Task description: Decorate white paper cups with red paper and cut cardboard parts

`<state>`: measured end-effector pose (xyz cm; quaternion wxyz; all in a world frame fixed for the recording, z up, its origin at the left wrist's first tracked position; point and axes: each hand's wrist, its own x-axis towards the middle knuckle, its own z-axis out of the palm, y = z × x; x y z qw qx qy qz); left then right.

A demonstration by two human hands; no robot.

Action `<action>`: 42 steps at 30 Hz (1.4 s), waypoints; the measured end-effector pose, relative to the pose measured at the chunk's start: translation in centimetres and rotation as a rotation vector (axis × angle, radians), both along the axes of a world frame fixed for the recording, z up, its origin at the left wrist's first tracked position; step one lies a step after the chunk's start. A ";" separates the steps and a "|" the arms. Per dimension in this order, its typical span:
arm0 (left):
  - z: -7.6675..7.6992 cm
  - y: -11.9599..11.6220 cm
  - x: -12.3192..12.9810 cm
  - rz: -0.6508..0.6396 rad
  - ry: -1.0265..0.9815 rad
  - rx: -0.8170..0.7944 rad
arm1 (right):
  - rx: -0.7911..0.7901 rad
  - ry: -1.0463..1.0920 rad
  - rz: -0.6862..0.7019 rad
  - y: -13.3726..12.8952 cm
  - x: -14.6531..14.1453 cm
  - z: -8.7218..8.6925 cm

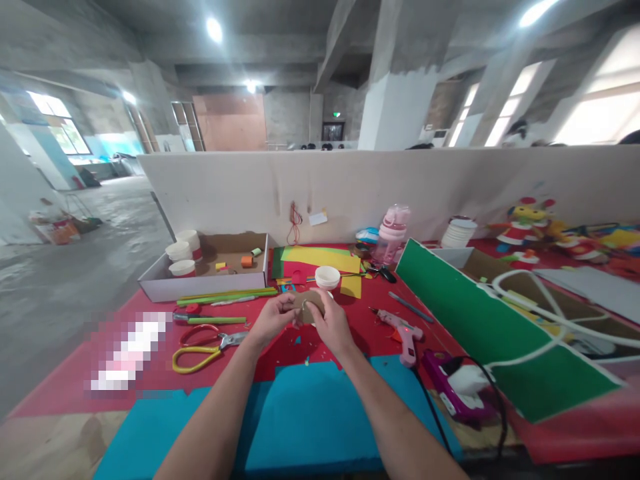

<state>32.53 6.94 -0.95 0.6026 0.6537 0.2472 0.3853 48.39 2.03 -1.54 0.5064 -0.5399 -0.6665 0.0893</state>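
Note:
A small piece of brown cardboard (314, 308) is held up between both hands over the red table cover. My left hand (273, 320) has its fingers closed at the cardboard's left side. My right hand (333, 323) grips the right side, its thumb on the near face. Something thin and pale shows on the cardboard near the thumb, too small to name. Just behind the hands stands a white paper cup (327, 277). Small scraps lie on the red cover (270, 360) below the hands, above a blue sheet (310, 420).
Scissors (197, 359) and green strips (225, 295) lie left, by a white box (205, 288) with cups. To the right are a pink glue gun (400, 328), a purple power strip (455, 390) with cables, and a green board (490, 327). A pink bottle (393, 233) stands behind.

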 end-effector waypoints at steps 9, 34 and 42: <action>-0.4 -0.5 0.2 -0.168 0.035 -0.031 | -0.037 -0.056 0.015 -0.2 -0.1 0.0; 0.2 -0.9 -0.2 -0.237 0.039 -0.065 | -0.082 -0.059 0.041 -0.7 -0.4 0.5; 1.6 -0.4 -0.9 0.176 -0.094 0.074 | 0.284 0.020 -0.066 -1.8 -1.0 1.7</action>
